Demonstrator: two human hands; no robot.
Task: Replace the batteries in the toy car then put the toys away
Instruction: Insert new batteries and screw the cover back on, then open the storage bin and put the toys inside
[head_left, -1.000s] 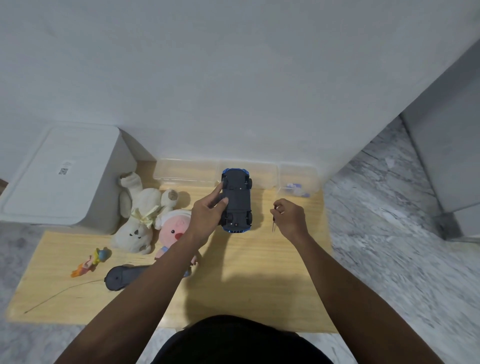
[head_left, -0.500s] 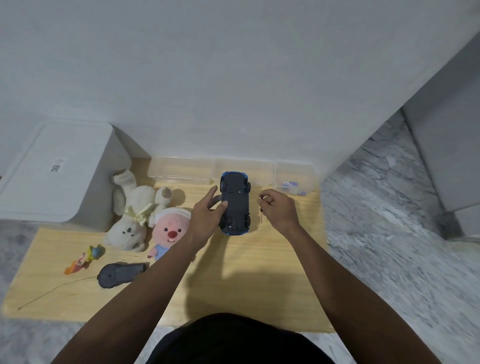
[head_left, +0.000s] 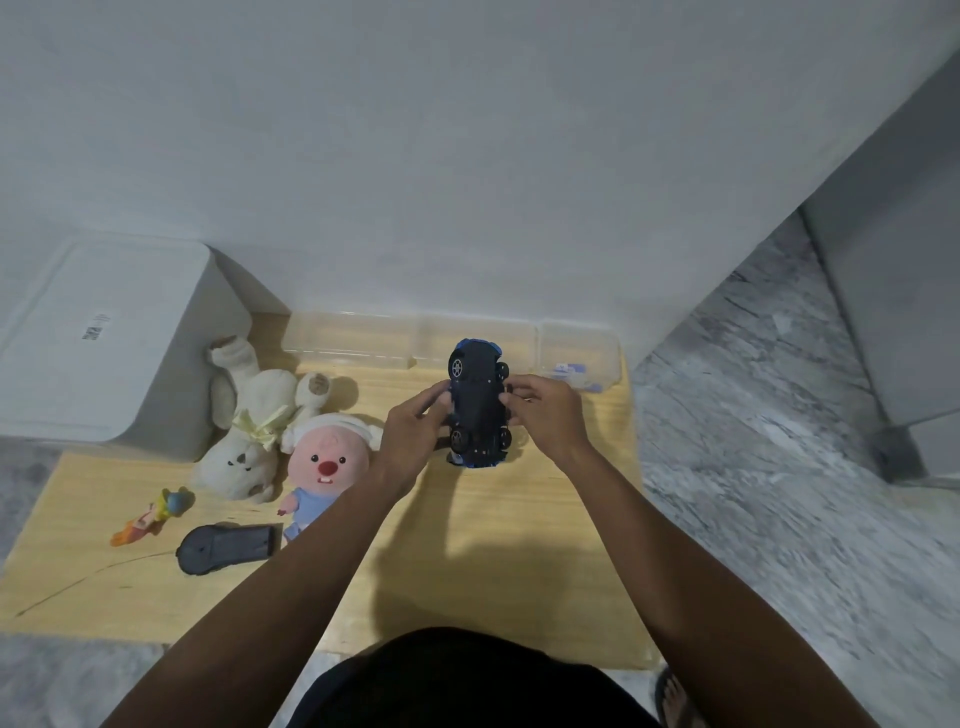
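Gripping the upturned toy car (head_left: 478, 402) from both sides — left hand (head_left: 413, 434), right hand (head_left: 545, 415) — no legible writing.

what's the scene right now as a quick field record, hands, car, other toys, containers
left hand: grips the toy car's left side
right hand: grips the toy car's right side
toy car: blue, held with its dark underside facing up, above the wooden board
plush toys: white bunny and pink-faced doll lying left of the car
small figure: on the board's left part
remote control: dark, lying near the doll
clear plastic boxes: along the wall
white lidded bin: far left
battery cover: cannot tell if open
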